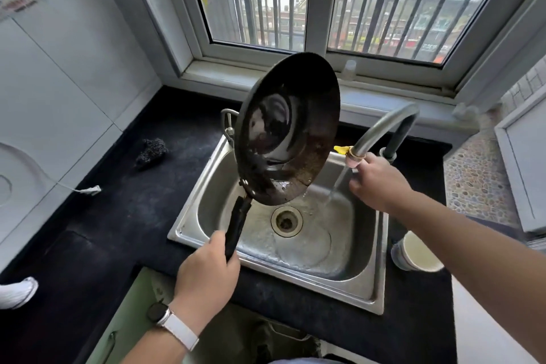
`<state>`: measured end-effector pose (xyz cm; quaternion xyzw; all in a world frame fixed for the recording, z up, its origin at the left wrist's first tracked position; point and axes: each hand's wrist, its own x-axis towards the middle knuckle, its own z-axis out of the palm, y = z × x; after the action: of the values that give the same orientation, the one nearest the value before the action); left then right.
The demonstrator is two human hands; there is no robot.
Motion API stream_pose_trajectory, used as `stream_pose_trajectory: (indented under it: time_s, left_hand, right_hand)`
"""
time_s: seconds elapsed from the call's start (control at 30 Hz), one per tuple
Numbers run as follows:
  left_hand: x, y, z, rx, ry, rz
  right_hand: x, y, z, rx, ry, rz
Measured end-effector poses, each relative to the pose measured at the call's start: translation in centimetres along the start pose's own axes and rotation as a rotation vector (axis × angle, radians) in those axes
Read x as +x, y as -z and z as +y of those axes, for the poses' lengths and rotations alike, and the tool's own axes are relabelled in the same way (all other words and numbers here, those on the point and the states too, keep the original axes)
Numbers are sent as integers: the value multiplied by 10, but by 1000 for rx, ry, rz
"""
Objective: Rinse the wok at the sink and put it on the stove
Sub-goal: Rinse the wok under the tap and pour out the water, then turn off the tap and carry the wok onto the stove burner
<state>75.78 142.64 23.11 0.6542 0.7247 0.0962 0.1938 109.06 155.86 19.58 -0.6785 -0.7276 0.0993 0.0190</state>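
Note:
A dark, stained wok [291, 130] is held tilted steeply above the steel sink [295, 245], its inside facing me and its lower rim just over the basin. My left hand [208, 266] is shut on its black handle [237, 223] at the sink's front left. My right hand [376, 183] rests at the end of the grey faucet hose [384, 124], fingers curled by the nozzle. A thin stream of water [335, 186] runs from the nozzle into the basin, right of the wok. The stove is out of view.
A black scouring pad [152, 150] lies on the dark counter [124, 216] left of the sink. A white plug and cord [91, 190] sit at the left wall. A white cup [416, 254] stands right of the sink. The window sill [384, 80] runs behind.

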Motion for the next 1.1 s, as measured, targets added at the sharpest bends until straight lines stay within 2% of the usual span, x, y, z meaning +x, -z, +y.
stream_pose_trajectory:
  time_s: [0.07, 0.17, 0.33, 0.47, 0.8, 0.97, 1.1]
  left_hand:
    - [-3, -2, 6, -72, 35, -11]
    - [-5, -5, 16, -149, 95, -15]
    - [-2, -5, 27, -221, 137, -17]
    - [4, -3, 39, -264, 139, -14]
    - [4, 3, 67, -452, 217, -85]
    - [-3, 4, 72, -511, 238, -84]
    - [-11, 3, 74, -537, 227, -70]
  right_hand:
    - [13, -2, 2, -221, 142, -23]
    - [29, -6, 3, -377, 238, -107]
    - [41, -16, 17, -482, 281, -197]
    - [40, -19, 29, -543, 297, -190]
    - [32, -25, 29, -560, 141, -129]
    - [25, -26, 30, -518, 83, -164]
    - [3, -14, 17, -326, 117, -17]
